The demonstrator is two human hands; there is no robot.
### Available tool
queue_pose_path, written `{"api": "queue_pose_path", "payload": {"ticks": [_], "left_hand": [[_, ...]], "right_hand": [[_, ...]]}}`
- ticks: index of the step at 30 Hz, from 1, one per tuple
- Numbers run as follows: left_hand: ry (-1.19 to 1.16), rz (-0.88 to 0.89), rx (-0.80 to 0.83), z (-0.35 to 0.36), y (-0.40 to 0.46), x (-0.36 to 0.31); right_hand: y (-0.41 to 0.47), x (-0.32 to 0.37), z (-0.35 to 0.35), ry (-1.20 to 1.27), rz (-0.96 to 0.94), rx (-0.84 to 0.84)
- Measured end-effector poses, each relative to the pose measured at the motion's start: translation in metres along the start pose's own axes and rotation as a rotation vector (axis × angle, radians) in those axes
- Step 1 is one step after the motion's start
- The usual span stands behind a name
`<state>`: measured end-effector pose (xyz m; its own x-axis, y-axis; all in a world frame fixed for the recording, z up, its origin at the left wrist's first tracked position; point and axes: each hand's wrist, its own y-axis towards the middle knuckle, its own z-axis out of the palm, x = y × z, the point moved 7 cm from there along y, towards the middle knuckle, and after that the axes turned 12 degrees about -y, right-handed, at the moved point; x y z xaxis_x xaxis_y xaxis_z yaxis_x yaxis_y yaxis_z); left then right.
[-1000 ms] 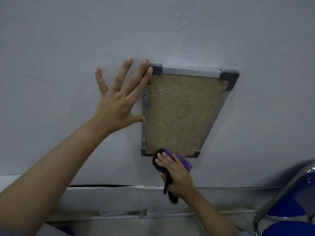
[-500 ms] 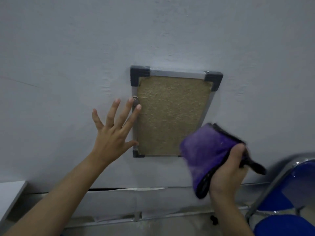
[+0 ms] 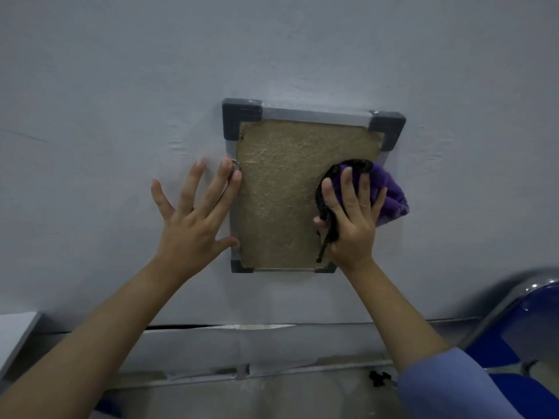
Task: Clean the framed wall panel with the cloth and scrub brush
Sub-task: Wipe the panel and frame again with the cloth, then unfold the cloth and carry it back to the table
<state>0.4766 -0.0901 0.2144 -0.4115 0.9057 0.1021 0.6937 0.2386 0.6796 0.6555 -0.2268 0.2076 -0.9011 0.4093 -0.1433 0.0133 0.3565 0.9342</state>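
The framed panel [image 3: 290,192] hangs on the wall [image 3: 121,86]. The left hand [image 3: 193,219] lies flat on the wall just left of the panel, fingertips touching its left edge, while the right hand [image 3: 351,219] presses a cloth [image 3: 390,195] against the panel's right side. A chair [image 3: 526,325] stands below and to the right, well apart from the panel.

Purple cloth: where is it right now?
In the head view, the purple cloth is pressed under the right hand against the right edge of the framed wall panel.
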Motion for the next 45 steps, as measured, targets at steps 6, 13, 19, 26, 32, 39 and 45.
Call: {"api": "queue_pose_path", "payload": {"ticks": [6, 13, 19, 26, 32, 39, 45], "left_hand": [[0.006, -0.017, 0.016, 0.002, 0.001, 0.004], [0.037, 0.003, -0.008, 0.003, 0.001, 0.004], [0.061, -0.002, -0.011, 0.002, 0.0, 0.002], [0.094, -0.031, 0.017, -0.002, -0.001, 0.0], [0.058, -0.023, 0.045, -0.006, -0.007, -0.001], [-0.352, -0.316, 0.095, -0.008, -0.074, -0.003], [-1.762, -1.229, 0.271, 0.014, -0.164, -0.034]], "right_hand": [[-0.061, 0.011, 0.017, -0.017, -0.074, 0.097], [-0.125, 0.019, 0.033, -0.005, -0.096, 0.274], [-0.164, 0.029, 0.031, 0.089, -0.063, 0.522], [-0.178, 0.048, 0.018, 0.316, 0.063, 0.637], [-0.21, 0.067, 0.01, 0.861, 0.702, 1.182], [-0.192, 0.107, -0.022, 1.42, 1.595, 1.18], [-0.13, 0.131, -0.039, 1.798, 1.602, 1.157]]}}
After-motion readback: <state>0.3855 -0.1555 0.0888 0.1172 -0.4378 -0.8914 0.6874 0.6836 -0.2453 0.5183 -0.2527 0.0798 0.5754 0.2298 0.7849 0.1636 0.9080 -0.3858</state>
